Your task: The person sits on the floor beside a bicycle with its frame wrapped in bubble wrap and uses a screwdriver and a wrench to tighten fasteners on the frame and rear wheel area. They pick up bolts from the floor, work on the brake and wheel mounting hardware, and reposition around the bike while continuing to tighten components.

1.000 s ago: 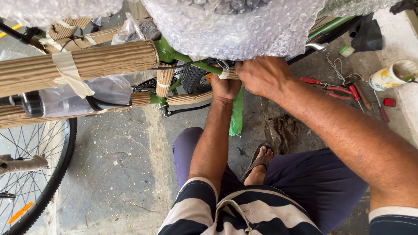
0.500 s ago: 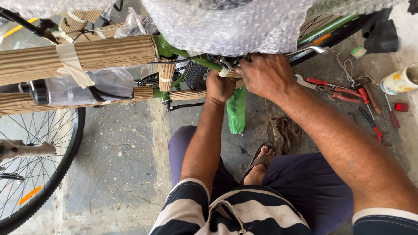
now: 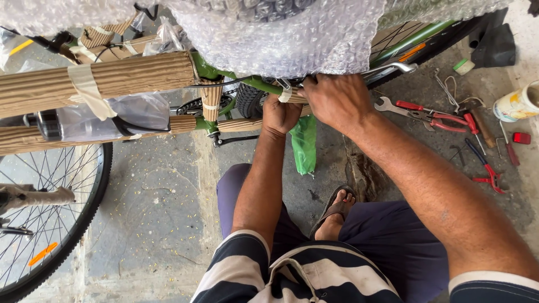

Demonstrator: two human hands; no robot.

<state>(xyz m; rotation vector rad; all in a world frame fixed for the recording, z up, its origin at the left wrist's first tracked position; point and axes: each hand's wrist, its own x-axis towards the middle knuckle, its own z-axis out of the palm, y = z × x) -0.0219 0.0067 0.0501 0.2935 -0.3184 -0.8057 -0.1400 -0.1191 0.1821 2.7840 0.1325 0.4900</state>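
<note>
Head view, what are the hands on?

— Both are up under the bubble wrap (image 3: 292, 39), at the green bike frame (image 3: 247, 81). The left hand (image 3: 281, 115) is a closed fist around a cardboard-wrapped tube (image 3: 250, 123), just where a strip of tape (image 3: 285, 92) crosses it. The right hand (image 3: 337, 101) lies over the same spot, fingers curled onto the tube; what the fingertips pinch is hidden.

— How would you do it well?

— I'd judge the left fist should hold the tube steady while the right works the wrapping close to the tape, with short pulls, so the cardboard doesn't slide.

— And the ground?

— Rough grey concrete floor (image 3: 157, 207), cracked and gritty. The person squats, a sandal (image 3: 334, 210) under them. A wheel (image 3: 50, 213) stands at the left. Pliers (image 3: 432, 115), a spanner (image 3: 387, 105) and a cup (image 3: 519, 101) lie at the right, well apart from the hands. A green bag (image 3: 304, 146) hangs just below the fist.
</note>
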